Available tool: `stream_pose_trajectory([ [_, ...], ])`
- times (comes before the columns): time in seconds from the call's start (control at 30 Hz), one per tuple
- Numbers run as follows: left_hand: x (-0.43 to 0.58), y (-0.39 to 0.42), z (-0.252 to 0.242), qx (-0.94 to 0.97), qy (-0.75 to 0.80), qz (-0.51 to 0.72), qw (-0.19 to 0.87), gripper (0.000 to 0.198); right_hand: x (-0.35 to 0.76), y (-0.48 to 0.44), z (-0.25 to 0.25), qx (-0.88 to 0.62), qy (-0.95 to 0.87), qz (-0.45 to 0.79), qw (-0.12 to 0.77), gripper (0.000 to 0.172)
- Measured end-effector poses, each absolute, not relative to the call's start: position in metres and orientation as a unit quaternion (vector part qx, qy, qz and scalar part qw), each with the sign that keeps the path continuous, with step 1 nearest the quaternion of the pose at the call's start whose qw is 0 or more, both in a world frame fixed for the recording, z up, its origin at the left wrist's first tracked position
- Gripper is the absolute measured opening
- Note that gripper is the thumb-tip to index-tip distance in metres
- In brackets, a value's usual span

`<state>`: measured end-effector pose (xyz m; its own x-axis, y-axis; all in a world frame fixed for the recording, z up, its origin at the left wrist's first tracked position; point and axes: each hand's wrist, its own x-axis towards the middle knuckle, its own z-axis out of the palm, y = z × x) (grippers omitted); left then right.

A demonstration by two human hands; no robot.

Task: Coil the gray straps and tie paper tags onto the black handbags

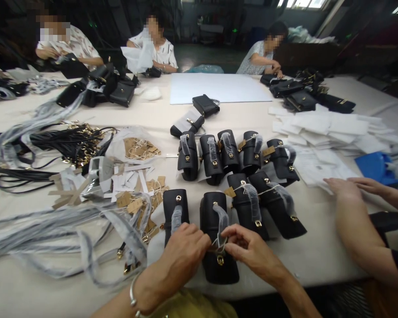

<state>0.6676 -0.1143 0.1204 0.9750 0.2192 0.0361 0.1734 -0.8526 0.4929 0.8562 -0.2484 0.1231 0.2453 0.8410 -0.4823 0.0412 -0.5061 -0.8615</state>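
At lower centre of the frame, string (216, 244) over the black bag (212, 265) seems pinched in the left hand (185, 249); the right hand's (247, 249) grip cannot be told. If pulled unevenly, the string could be tangled.

My feed shows the left hand (184, 249) and right hand (252, 251) over a black bag (220, 274), six o'clock. White sheets (328, 124) lie toward three.

No legible text, brand or number found. Any markings on the brown tags (142, 149), inward of the near edge of the table (313, 258), cannot be read.
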Motion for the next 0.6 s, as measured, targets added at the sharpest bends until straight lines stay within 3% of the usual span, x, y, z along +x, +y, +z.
stream_pose_trajectory([
  [0.07,0.656,-0.126,0.116,0.974,0.03,-0.009,0.223,0.012,0.861,-0.256,0.122,-0.733,-0.316,0.477,0.368,0.019],
  [0.13,0.645,-0.137,0.112,0.977,-0.014,-0.04,0.21,0.013,0.863,-0.258,0.123,-0.773,-0.384,0.345,0.368,0.019],
  [0.2,0.637,-0.143,0.112,0.979,-0.026,-0.053,0.194,0.011,0.862,-0.254,0.126,-0.764,-0.509,0.19,0.349,0.031],
  [0.27,0.635,-0.141,0.12,0.981,-0.036,-0.056,0.181,0.011,0.86,-0.241,0.132,-0.707,-0.643,0.088,0.282,0.051],
  [0.33,0.636,-0.135,0.133,0.978,-0.054,-0.06,0.19,0.011,0.857,-0.223,0.137,-0.637,-0.746,0.055,0.186,0.061],
  [0.5,0.628,-0.118,0.16,0.961,-0.078,-0.056,0.261,0.007,0.859,-0.174,0.152,-0.529,-0.837,0.129,-0.051,0.024],
  [0.6,0.608,-0.112,0.164,0.96,-0.038,-0.03,0.274,0.012,0.865,-0.159,0.17,-0.54,-0.823,0.14,-0.112,0.01],
])
